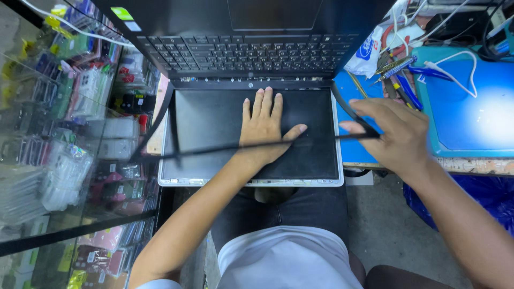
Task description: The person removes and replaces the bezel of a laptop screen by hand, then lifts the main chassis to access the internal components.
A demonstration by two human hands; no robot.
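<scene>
**Hands on an opened laptop**

The laptop (251,101) lay open on the bench; its black bezel frame (214,148) hung loose across the screen; the left hand (265,131) pressed flat, fingers spread; the right hand (396,134) pinched the frame's corner; a white-and-blue packet (367,51) sat upper right.

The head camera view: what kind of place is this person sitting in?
Most likely a small electronics repair shop. An opened laptop lies under the hands, screwdrivers and tweezers lie on a blue work mat, and a glass display case of packaged phone accessories stands alongside.
</scene>
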